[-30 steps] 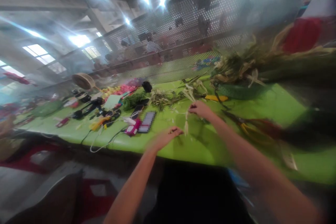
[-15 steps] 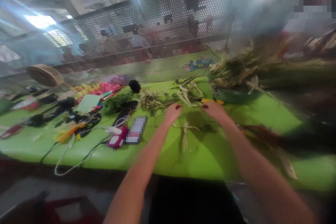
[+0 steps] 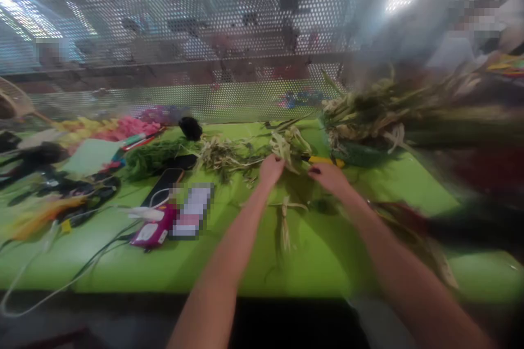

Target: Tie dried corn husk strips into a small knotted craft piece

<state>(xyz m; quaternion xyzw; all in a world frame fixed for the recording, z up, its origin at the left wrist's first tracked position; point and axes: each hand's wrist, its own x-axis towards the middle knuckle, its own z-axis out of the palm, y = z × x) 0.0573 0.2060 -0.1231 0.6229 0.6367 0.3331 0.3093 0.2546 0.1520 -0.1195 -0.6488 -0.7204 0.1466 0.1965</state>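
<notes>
My left hand (image 3: 271,170), fingers closed in a pinch, is at a pale dried husk strip (image 3: 281,146) and appears to grip its near end. My right hand (image 3: 328,176) is a little to the right, its fingertips pinched together; what lies between them is too blurred to make out. Just behind it sits a yellow-handled object (image 3: 325,161), partly covered by the hand. Closer to me, a small cross-shaped bundle of tied husk (image 3: 285,226) lies flat on the green table (image 3: 311,262). A heap of shredded dry husk (image 3: 223,154) spreads left of my left hand.
A green basket (image 3: 356,154) piled with husks (image 3: 368,112) stands at the back right. Left are a phone (image 3: 191,210), a magenta device (image 3: 154,229) with cables, green fibres (image 3: 149,158) and pink flowers (image 3: 135,126). A perforated metal screen (image 3: 245,65) borders the back.
The view has shifted, so the things on the left sit further left. My left hand has come up against the husk strip; my right hand stays pinched nearby.
</notes>
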